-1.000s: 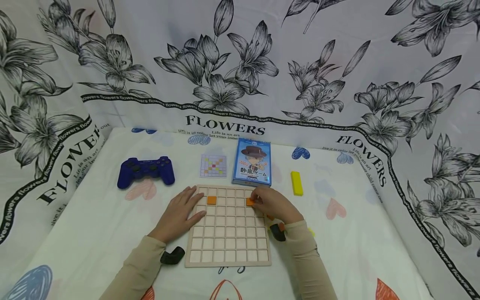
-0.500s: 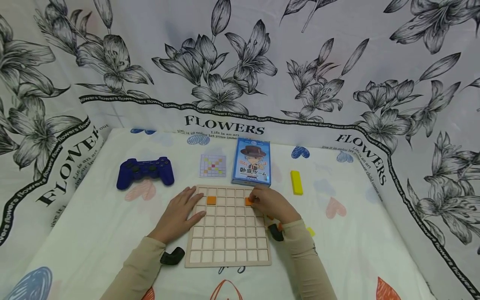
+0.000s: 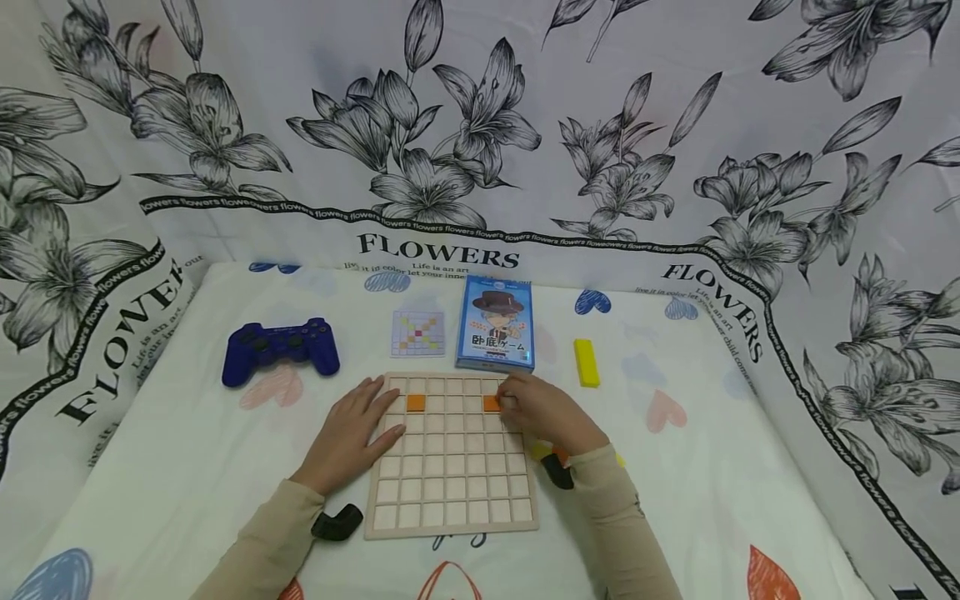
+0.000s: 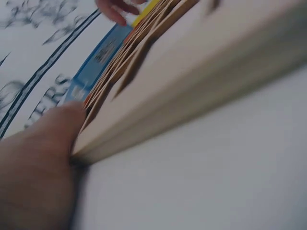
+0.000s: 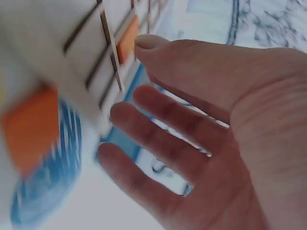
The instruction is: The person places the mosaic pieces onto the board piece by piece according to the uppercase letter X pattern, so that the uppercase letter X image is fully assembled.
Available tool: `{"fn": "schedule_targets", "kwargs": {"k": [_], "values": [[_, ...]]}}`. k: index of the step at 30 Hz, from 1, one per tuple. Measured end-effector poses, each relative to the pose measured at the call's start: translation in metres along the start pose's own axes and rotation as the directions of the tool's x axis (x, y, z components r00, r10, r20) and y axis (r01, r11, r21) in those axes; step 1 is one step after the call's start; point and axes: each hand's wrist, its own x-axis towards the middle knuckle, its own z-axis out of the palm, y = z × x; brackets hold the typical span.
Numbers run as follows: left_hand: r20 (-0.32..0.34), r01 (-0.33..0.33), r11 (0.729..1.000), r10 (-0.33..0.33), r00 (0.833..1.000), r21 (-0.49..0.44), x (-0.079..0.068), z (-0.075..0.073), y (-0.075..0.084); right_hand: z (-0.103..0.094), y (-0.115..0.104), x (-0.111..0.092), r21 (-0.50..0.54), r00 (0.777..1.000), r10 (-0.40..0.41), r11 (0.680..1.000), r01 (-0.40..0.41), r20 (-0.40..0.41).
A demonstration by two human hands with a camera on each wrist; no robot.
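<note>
A wooden grid board (image 3: 450, 530) lies on the cloth with two orange square tiles in its cells near the far edge. My left hand (image 3: 347, 437) rests along the board's left rim, fingers spread, close to the left orange tile (image 3: 416, 403). At the upper right my right hand (image 3: 551, 412) is beside the other orange tile (image 3: 491, 403). In the right wrist view the thumb tip lies right at that orange tile (image 5: 127, 40), which sits in its cell. The other fingers are loosely bent with nothing in them, and the index finger is mostly hidden behind the thumb.
Behind the board are a small card with a coloured grid (image 3: 417, 334) and a blue box (image 3: 495, 325). A blue game controller (image 3: 281, 350) lies at left, a yellow bar (image 3: 587, 362) at right. Beneath the right wrist, yellow and orange pieces (image 3: 561, 456) show partly.
My right hand has shifted slightly right, baring more of the right orange tile. Yellow now shows under the right wrist. The left hand stays on the rim; the head view has moved a little.
</note>
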Motion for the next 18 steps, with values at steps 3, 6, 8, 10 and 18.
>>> {"fn": "schedule_targets", "kwargs": {"k": [3, 6, 8, 10, 18], "values": [[-0.014, 0.0, 1.0, 0.0, 1.0, 0.011, -0.004, 0.002, -0.002, -0.006, 0.009, -0.021, -0.003, 0.995, 0.098, 0.995, -0.098, -0.008], [-0.019, 0.004, 1.0, -0.004, 1.0, 0.002, -0.008, 0.003, -0.002, -0.011, 0.027, -0.05, -0.024, 0.984, 0.175, 0.984, -0.175, -0.027], [-0.02, 0.004, 1.0, -0.005, 1.0, -0.007, -0.009, 0.004, -0.002, -0.014, 0.04, -0.07, -0.016, 0.971, 0.237, 0.971, -0.237, -0.019], [-0.027, -0.001, 1.0, 0.001, 1.0, -0.01, -0.009, 0.004, -0.002, -0.017, 0.053, -0.089, 0.005, 0.955, 0.295, 0.955, -0.295, -0.004], [-0.065, -0.045, 0.999, 0.044, 0.997, -0.02, 0.001, 0.004, -0.002, -0.008, 0.081, -0.124, 0.09, 0.943, 0.333, 0.94, -0.331, -0.01]]}}
